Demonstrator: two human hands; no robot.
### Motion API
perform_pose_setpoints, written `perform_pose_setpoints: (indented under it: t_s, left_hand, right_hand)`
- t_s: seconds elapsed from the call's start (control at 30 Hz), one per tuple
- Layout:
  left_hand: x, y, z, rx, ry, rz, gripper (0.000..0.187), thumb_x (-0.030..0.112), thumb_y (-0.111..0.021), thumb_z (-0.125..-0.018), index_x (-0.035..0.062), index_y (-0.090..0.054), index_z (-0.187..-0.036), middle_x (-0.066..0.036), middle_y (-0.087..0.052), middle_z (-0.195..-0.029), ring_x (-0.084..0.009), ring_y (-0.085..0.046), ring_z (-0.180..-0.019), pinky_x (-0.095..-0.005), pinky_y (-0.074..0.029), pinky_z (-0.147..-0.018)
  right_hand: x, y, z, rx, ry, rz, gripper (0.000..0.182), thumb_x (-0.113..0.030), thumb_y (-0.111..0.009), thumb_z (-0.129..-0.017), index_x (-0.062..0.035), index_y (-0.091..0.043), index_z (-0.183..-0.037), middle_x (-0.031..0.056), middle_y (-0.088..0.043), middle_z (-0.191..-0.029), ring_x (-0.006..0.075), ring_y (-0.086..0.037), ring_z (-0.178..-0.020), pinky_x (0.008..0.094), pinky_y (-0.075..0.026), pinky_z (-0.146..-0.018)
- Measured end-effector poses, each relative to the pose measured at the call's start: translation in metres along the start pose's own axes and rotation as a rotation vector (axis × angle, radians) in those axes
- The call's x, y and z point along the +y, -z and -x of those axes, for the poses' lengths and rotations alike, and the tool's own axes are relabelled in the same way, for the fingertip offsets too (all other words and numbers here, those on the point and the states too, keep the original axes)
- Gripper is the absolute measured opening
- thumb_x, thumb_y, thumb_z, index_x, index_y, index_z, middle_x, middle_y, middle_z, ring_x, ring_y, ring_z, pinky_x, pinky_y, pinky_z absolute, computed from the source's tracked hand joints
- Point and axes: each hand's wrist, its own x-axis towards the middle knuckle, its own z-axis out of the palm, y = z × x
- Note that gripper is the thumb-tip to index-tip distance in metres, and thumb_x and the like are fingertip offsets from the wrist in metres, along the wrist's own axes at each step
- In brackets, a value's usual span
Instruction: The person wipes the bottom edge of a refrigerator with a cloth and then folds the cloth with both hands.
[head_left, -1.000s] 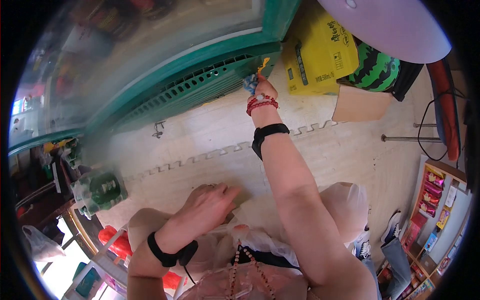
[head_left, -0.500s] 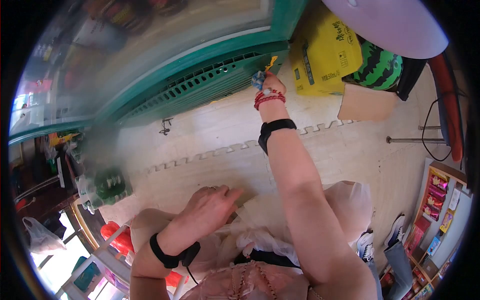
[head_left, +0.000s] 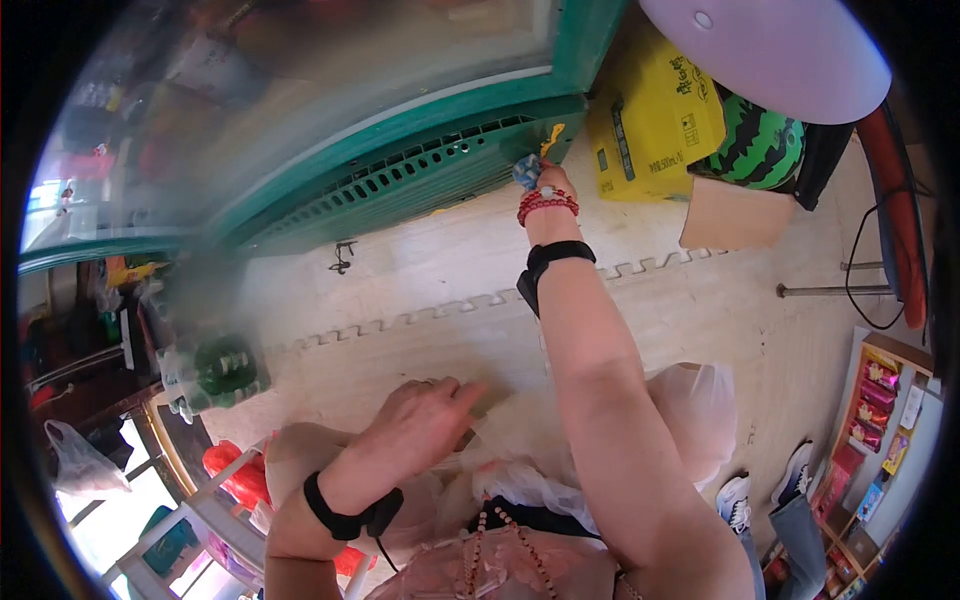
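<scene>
My right hand [head_left: 553, 178] reaches far forward, its fingers closed on a bunched blue-and-white cloth [head_left: 527, 172]. The cloth is up against the slatted lower panel [head_left: 420, 165] of a green glass-fronted cabinet, near that panel's right end. Just beyond my fingers, a yellow mark or strip [head_left: 551, 138] shows on the panel. My left hand [head_left: 425, 415] hangs over my knee with its fingers loosely stretched, holding nothing that I can see; some fingertips are blurred. Each wrist wears a black band, and red bead bracelets circle the right one.
A yellow carton [head_left: 655, 125] with a watermelon-patterned ball [head_left: 758, 140] stands at the right, beneath a pale purple rounded object [head_left: 775, 50]. A small dark object [head_left: 342, 257] lies on the floor mat. Green bottles [head_left: 222, 368] stand left. Another person's shoes [head_left: 737, 503] and a snack shelf [head_left: 872, 420] are lower right.
My right hand and the cloth stay at the panel's right end, with only a slight shift. The whole view has moved a little; my left hand keeps about the same pose.
</scene>
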Motion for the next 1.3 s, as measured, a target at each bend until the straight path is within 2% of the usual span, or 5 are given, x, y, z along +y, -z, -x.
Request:
perform_pose_setpoints:
  t_s: [0.23, 0.53, 0.57, 0.67, 1.3]
  left_hand:
    - [0.000, 0.000, 0.003, 0.016, 0.021, 0.026, 0.031, 0.013, -0.059, -0.075, 0.0067, -0.053, -0.105, -0.013, -0.057, -0.080, -0.0312, -0.058, -0.073, -0.0378, -0.048, -0.065]
    - [-0.001, 0.002, -0.007, 0.000, -0.005, 0.026, 0.030, 0.014, -0.057, -0.076, 0.0060, -0.052, -0.105, -0.014, -0.057, -0.079, -0.0313, -0.058, -0.073, -0.0380, -0.048, -0.065]
    - [0.000, 0.002, -0.007, -0.003, 0.006, 0.026, 0.030, 0.014, -0.057, -0.077, 0.0059, -0.053, -0.105, -0.014, -0.057, -0.079, -0.0313, -0.058, -0.073, -0.0380, -0.048, -0.065]
    - [0.001, 0.004, -0.008, -0.035, 0.025, 0.017, 0.030, 0.014, -0.057, -0.077, 0.0062, -0.052, -0.106, -0.014, -0.057, -0.079, -0.0313, -0.058, -0.073, -0.0380, -0.047, -0.065]
    - [0.001, 0.002, -0.006, 0.005, 0.015, 0.016, 0.032, 0.014, -0.059, -0.075, 0.0066, -0.052, -0.105, -0.014, -0.057, -0.079, -0.0313, -0.058, -0.075, -0.0381, -0.047, -0.067]
  right_hand:
    - [-0.001, 0.006, -0.020, -0.074, -0.016, 0.050, 0.020, -0.004, -0.046, -0.082, 0.0071, -0.060, -0.091, 0.0144, -0.061, -0.080, 0.0227, -0.060, -0.063, 0.0336, -0.051, -0.057]
    - [0.003, 0.004, -0.014, -0.258, -0.054, 0.225, 0.011, -0.005, -0.053, -0.081, 0.0046, -0.058, -0.077, 0.0106, -0.061, -0.068, 0.0193, -0.058, -0.054, 0.0300, -0.050, -0.054]
    - [0.004, 0.002, 0.009, -0.054, 0.012, 0.048, 0.011, -0.005, -0.053, -0.081, 0.0039, -0.059, -0.080, 0.0098, -0.062, -0.073, 0.0181, -0.059, -0.058, 0.0286, -0.049, -0.054]
    - [0.003, 0.001, 0.010, -0.034, -0.056, -0.121, 0.012, -0.006, -0.054, -0.080, 0.0048, -0.060, -0.082, 0.0101, -0.062, -0.076, 0.0187, -0.060, -0.060, 0.0295, -0.048, -0.054]
    - [0.019, 0.010, -0.018, -0.091, 0.090, 0.166, 0.014, -0.007, -0.047, -0.084, 0.0003, -0.058, -0.080, 0.0085, -0.060, -0.071, 0.0198, -0.058, -0.057, 0.0297, -0.048, -0.049]
